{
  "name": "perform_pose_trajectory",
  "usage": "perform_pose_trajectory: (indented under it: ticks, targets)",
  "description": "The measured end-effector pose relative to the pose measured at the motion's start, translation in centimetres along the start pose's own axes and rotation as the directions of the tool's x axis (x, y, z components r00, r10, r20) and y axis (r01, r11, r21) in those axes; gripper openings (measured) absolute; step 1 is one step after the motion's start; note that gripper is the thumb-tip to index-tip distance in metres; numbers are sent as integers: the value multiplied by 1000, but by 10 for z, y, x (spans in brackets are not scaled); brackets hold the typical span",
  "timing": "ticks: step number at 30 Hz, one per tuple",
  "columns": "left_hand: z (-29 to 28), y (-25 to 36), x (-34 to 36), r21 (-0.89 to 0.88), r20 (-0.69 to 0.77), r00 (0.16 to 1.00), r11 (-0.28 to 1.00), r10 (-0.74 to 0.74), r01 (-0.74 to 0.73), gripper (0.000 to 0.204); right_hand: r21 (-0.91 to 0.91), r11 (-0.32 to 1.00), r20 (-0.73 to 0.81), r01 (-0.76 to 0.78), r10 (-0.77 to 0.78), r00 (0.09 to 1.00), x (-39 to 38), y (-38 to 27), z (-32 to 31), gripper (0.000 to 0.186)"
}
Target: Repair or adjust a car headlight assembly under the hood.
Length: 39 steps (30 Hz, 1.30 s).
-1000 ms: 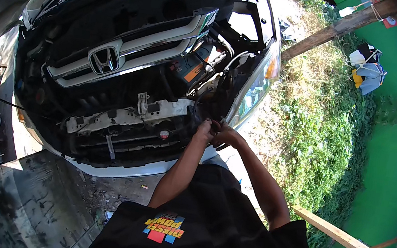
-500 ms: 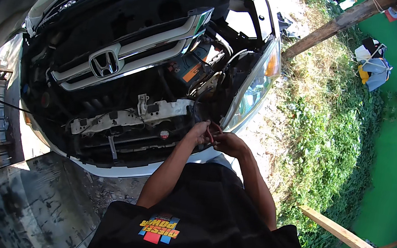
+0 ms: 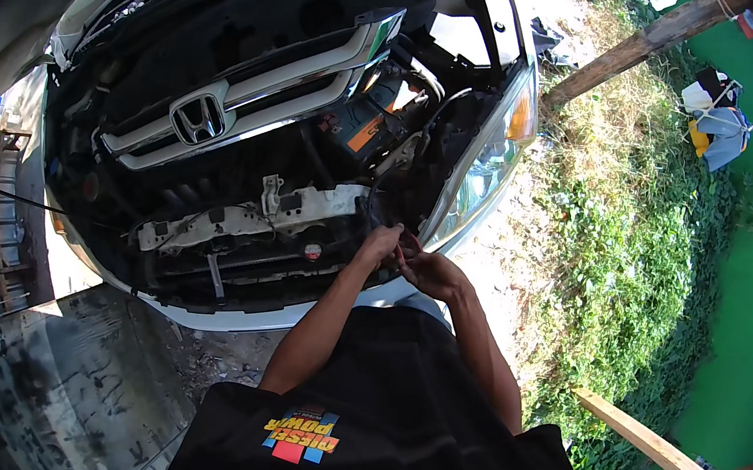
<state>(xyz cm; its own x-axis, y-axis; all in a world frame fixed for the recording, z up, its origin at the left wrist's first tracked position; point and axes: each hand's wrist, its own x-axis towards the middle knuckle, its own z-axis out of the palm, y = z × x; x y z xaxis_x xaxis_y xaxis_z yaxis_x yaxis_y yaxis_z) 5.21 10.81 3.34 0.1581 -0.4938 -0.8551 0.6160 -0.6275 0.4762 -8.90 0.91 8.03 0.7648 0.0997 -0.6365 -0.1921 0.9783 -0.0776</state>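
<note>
Both hands meet at the front corner of a car's open engine bay, beside the headlight [image 3: 484, 178]. My right hand [image 3: 434, 274] is closed around a pair of red-handled pliers [image 3: 405, 249], whose jaws I cannot make out. Close against it, my left hand [image 3: 381, 244] has its fingers pinched together near the pliers; whatever they hold is too small to tell. Just left of the hands lies the pale metal cross panel [image 3: 313, 211] along the front of the bay.
A detached chrome grille [image 3: 260, 106] rests across the engine bay. Behind it sits a battery [image 3: 357, 128] with an orange label. The white front bumper [image 3: 242, 320] curves below. Grass and plants [image 3: 617, 286] grow at the right, beside a wooden post [image 3: 643, 51].
The pliers' red handles, spread apart before, now look closer together in my right hand. Both hands have stayed nearly in place, and the view has shifted slightly.
</note>
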Motion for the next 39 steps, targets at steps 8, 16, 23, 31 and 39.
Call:
perform_pose_trajectory:
  ticks: [8, 16, 23, 31, 39]
  targets:
    - [8, 31, -15, 517, 6, 995, 852, 99, -88, 44, 268, 960, 252, -84, 14, 968, 5, 15, -10, 24]
    - [-18, 32, -3, 608, -13, 995, 791, 100, -71, 59, 175, 984, 28, 41, -47, 999, 21, 27, -13, 21]
    - [-34, 42, -19, 730, -55, 971, 673, 235, -121, 68, -570, 816, 24, 96, -101, 995, -23, 33, 8, 23]
    - [19, 10, -84, 4, -81, 963, 966, 258, -259, 34, -855, 483, 136, 186, -137, 981, -63, 35, 14, 60]
    - [42, 23, -62, 363, -299, 834, 864, 464, -350, 33, -580, 708, -349, 403, -664, 662, -67, -87, -158, 54]
